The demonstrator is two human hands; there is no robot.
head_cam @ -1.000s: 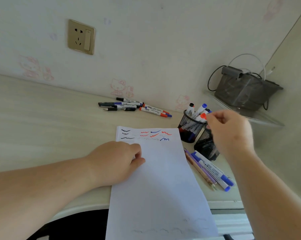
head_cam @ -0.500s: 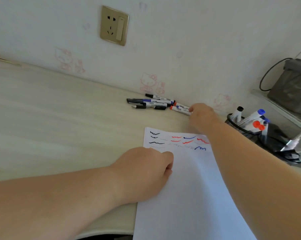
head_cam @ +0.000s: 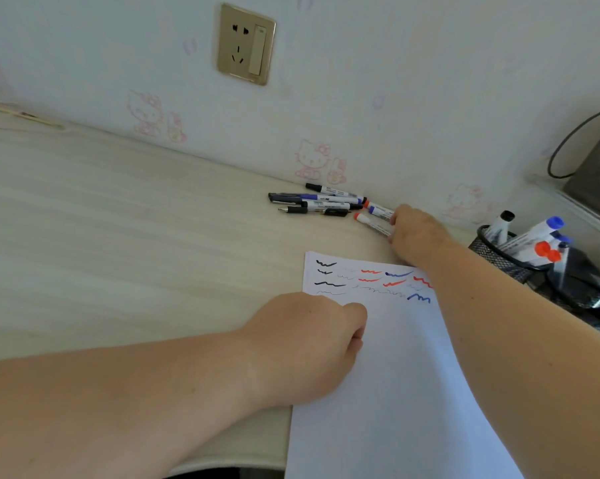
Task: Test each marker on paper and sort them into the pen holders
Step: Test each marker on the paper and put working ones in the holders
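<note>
The right hand (head_cam: 416, 233) reaches forward across the top corner of the paper (head_cam: 388, 392) to the wall side of the desk (head_cam: 119, 236), knuckles up, fingers curled down round the near end of a red-capped marker (head_cam: 372, 223). The marker juts out to the left of the grip, its red cap pointing toward the loose pile of markers (head_cam: 321, 203) that lies just beyond it. A second marker with a red and blue end lies just behind the gripped one, touching the fingers. To the right of the hand stand the mesh pen holders (head_cam: 498, 252), with capped markers upright in the nearer one. The left hand (head_cam: 312, 340) rests as a loose fist on the paper's left edge, fingers tucked under, holding nothing. Compared with half a second ago, the right hand sits at the same spot, and the red cap now stands clear of the pile.
</note>
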